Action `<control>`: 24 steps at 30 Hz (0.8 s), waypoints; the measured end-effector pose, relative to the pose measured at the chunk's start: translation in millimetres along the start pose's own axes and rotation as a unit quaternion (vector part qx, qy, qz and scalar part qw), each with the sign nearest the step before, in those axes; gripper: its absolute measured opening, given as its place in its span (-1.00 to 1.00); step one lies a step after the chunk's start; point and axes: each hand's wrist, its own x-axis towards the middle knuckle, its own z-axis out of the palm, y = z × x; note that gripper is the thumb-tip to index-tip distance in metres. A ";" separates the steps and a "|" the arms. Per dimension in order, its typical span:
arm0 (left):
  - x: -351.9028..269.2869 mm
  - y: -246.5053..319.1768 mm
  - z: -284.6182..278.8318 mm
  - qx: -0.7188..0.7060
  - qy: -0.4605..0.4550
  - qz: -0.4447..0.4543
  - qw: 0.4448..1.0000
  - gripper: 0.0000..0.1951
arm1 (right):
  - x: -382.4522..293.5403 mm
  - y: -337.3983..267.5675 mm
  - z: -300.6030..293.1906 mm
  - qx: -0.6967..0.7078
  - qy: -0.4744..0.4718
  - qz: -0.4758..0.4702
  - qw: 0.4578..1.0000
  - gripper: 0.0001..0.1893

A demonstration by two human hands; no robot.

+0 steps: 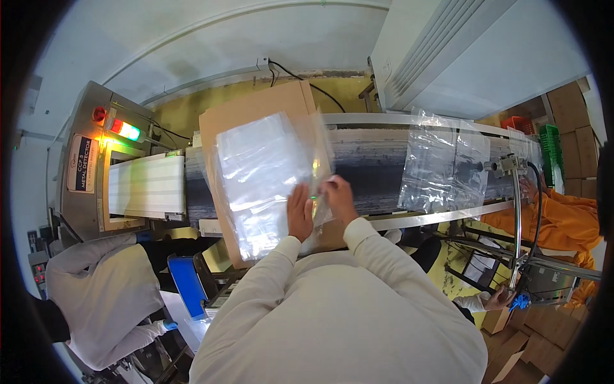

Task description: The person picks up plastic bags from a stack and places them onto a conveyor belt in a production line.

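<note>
A stack of clear plastic bags (256,177) lies on sheets of brown cardboard (283,98), which rest across the dark conveyor belt (369,165). My left hand (300,213) presses flat on the stack near its right edge, its fingers stretched out and holding nothing. Beside it, my right hand (339,199) is curled, with fingertips pinching the edge of a clear plastic bag (319,221) lifted at the side. That bag and both hands are slightly blurred. Further right, several clear plastic bags (443,168) lie spread over the belt and its rail.
At left, a steel conveyor machine (81,211) with a lit signal lamp (125,129) has a white belt (146,185). A co-worker in white (110,283) is at lower left; another in orange (566,221) is at right. A metal stand (517,221) rises beside the rail.
</note>
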 end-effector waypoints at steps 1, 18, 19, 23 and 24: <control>-2.5 -8.4 -1.7 0.056 0.026 0.019 0.998 -0.46 | 5.7 5.8 -15.6 0.043 0.014 0.035 0.998 -0.87; -7.3 -41.2 -13.8 0.288 -0.004 -0.028 0.957 -0.48 | -40.0 51.1 -187.0 -0.442 0.141 -0.115 0.878 -0.45; -7.4 -37.6 -13.0 0.282 -0.010 -0.026 0.959 -0.48 | -34.9 48.5 -190.6 -0.453 0.176 -0.094 0.869 -0.46; -8.7 -25.0 -4.1 0.246 -0.022 -0.024 0.969 -0.49 | -16.8 24.6 -156.5 -0.305 0.149 -0.068 0.938 -0.55; -9.0 -21.5 -0.6 0.241 -0.026 -0.024 0.970 -0.49 | -14.6 6.5 -128.8 -0.224 0.082 -0.053 0.970 -0.59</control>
